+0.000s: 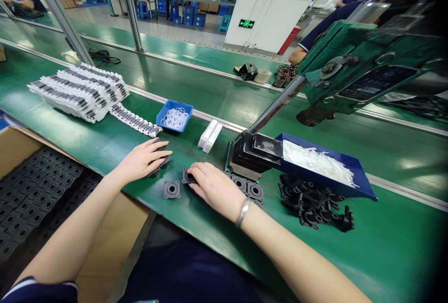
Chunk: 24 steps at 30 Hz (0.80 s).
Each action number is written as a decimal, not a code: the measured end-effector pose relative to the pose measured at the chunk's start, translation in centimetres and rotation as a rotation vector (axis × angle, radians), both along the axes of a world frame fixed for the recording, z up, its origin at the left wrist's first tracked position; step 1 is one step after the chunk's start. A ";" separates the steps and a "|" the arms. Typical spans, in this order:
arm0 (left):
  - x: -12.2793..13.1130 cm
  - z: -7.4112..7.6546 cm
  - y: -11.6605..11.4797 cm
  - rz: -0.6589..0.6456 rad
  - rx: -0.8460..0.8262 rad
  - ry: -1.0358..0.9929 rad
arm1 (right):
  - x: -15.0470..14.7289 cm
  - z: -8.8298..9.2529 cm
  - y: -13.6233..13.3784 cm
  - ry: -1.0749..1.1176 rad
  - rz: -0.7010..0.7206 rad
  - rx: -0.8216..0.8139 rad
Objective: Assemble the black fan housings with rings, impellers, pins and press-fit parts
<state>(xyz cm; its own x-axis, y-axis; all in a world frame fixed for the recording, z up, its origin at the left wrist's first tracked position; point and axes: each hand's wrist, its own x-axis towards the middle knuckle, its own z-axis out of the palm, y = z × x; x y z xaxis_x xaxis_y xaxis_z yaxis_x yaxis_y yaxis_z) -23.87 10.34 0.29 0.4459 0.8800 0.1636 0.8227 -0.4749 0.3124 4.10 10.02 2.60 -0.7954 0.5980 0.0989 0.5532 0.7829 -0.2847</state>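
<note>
My left hand lies spread over dark square parts, which show past its fingers; the rest of them is hidden underneath. With curled fingers, my right hand grips a black square flanged part at its near edge on the green bench. Between the hands, a matching flanged part with a round central hole sits flat. More of these flanged parts stand in a row just beyond my right wrist, partly covered by it.
A green press rises at the right, beside a blue bin of white strips and a pile of black parts. Further back are a blue tray of white rings, a white block and stacked strips. A carton stands lower left.
</note>
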 end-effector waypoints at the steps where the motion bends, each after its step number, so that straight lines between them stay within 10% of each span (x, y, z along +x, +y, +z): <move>1: -0.3 -0.1 -0.5 0.035 0.010 0.005 | -0.4 0.0 0.5 0.002 -0.012 -0.008; 13: 5.5 -1.6 -6.7 0.484 0.133 -0.024 | -2.4 0.0 -0.6 0.102 0.112 -0.049; 24: 10.5 -2.3 -5.4 0.538 0.158 -0.109 | 0.0 -1.2 -0.6 0.100 -0.027 0.042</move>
